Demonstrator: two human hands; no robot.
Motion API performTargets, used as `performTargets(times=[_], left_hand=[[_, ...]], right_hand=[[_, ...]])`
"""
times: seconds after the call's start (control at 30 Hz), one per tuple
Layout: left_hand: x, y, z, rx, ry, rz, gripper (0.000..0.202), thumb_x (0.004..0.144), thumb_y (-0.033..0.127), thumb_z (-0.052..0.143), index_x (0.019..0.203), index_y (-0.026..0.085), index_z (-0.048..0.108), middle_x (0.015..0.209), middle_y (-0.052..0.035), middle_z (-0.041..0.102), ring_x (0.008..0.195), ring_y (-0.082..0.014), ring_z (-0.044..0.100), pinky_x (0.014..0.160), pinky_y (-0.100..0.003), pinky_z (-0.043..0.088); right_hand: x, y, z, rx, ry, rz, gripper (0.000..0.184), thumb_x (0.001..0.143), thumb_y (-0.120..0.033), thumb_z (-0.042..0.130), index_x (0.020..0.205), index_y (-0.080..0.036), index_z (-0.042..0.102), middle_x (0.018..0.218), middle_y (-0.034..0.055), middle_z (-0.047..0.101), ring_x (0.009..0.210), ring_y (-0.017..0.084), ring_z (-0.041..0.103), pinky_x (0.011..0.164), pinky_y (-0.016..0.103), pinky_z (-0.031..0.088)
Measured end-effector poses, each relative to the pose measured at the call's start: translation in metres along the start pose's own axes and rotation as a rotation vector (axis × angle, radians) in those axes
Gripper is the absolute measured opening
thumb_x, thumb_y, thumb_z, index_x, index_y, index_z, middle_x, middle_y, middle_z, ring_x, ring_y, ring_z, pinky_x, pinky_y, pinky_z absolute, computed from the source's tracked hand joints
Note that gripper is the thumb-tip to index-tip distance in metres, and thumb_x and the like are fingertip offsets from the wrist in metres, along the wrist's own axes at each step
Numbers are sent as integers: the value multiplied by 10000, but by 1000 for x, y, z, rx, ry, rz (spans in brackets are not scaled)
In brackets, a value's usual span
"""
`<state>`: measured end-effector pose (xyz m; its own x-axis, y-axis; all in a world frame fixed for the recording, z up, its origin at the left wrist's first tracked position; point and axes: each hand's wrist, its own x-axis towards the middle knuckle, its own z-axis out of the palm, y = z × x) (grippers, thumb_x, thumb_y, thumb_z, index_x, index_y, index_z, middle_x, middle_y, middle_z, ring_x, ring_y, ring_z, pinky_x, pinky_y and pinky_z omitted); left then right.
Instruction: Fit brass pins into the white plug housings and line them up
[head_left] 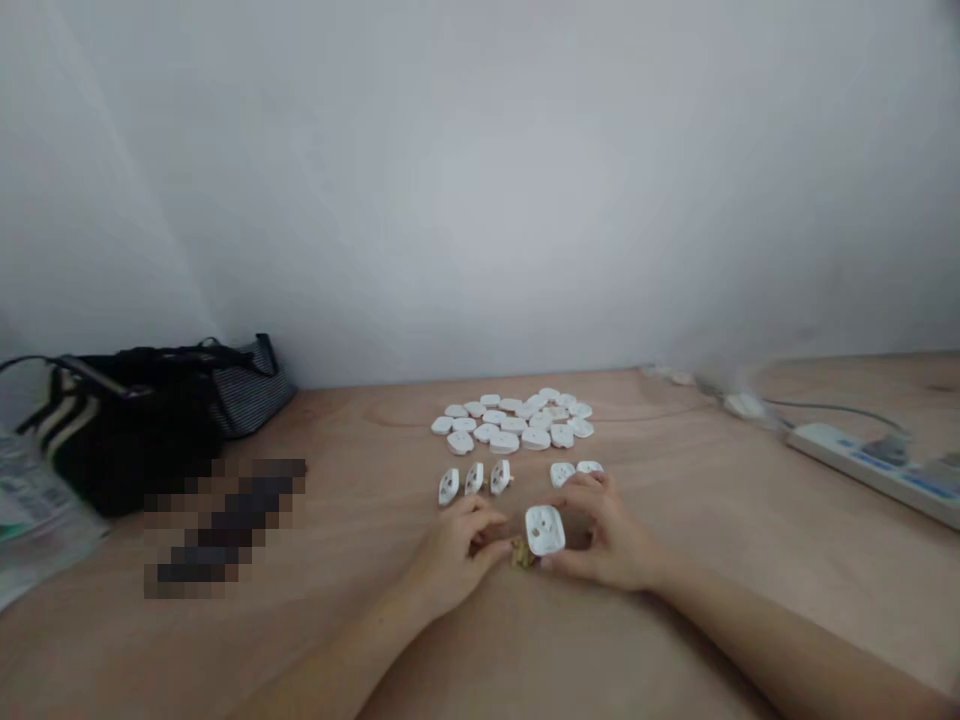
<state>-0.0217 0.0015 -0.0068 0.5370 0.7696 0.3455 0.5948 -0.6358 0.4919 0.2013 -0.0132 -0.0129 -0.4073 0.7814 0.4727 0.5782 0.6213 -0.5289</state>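
The right hand (pixel 607 535) is curled narrowly around a white plastic socket cover (pixel 545 530), with the thumb along its near edge and the fingers over its far side. The cover sits just above the table (pixel 712 580), so it seems to be held, though the view cannot show whether it is lifted clear. The left hand (pixel 454 550) is also narrowly curled, its fingertips (pixel 491 512) close to the cover's left edge. A small crumpled tan scrap (pixel 521 553) lies between the hands, just below the cover. Whether the left hand grips anything cannot be told.

The cover looks light and fairly stiff, with smooth, perhaps slippery plastic, and thin enough that its edges would offer the surest hold. Pinching it by opposite edges would leave the holes in its face clear. The tan scrap looks soft or crumbly, but it is too small to identify.

Beyond the left hand stand three tilted covers in a row (pixel 474 480), while two more (pixel 576 471) lie just past the right fingers. Farther ahead, a loose heap of white covers (pixel 514 420) spreads across the table. Well to the right of the hands is a white power strip (pixel 862 468), partly blurred. Well to the left are a black striped bag (pixel 142 420) and a clear plastic packet (pixel 37 510), the packet cut off by the frame. A pixelated patch (pixel 225 520) hides whatever lies beside the bag.
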Motion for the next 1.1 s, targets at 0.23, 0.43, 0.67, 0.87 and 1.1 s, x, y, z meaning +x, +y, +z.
performTargets(times=[0.23,0.43,0.67,0.87,1.1], left_hand=[[2,-8,7,40,87,37,129,804,161,570,717,161,664,734,-28,612,694,-162,587,615,-244,466],[2,0,0,-11,212,55,93,838,158,515,803,170,601,739,-10,648,695,-155,608,643,-247,474],[-1,10,0,-64,268,237,78,843,146,543,845,167,618,784,-27,673,725,-143,635,679,-235,504],[0,4,-2,22,243,487,178,870,84,479,925,153,633,876,-70,688,826,-157,652,743,-251,535],[3,6,-11,212,202,748,240,919,107,398,981,131,629,921,-113,702,842,-185,656,751,-291,556]], right_hand=[[0,0,1,7,-33,4,410,603,-367,752,978,-253,628,861,14,637,872,239,536,894,449,286],[-1,-1,1,39,-55,11,433,623,-399,732,1008,-239,613,893,27,636,890,239,529,907,453,278],[0,-8,0,89,-79,-12,460,600,-362,757,1027,-256,621,918,33,649,935,257,526,918,476,253],[0,-9,1,117,-87,-4,450,600,-350,764,1020,-245,641,931,40,650,947,266,525,921,477,258],[0,-9,-2,136,-141,3,458,590,-384,777,1011,-249,657,904,38,631,964,271,507,918,471,264]])
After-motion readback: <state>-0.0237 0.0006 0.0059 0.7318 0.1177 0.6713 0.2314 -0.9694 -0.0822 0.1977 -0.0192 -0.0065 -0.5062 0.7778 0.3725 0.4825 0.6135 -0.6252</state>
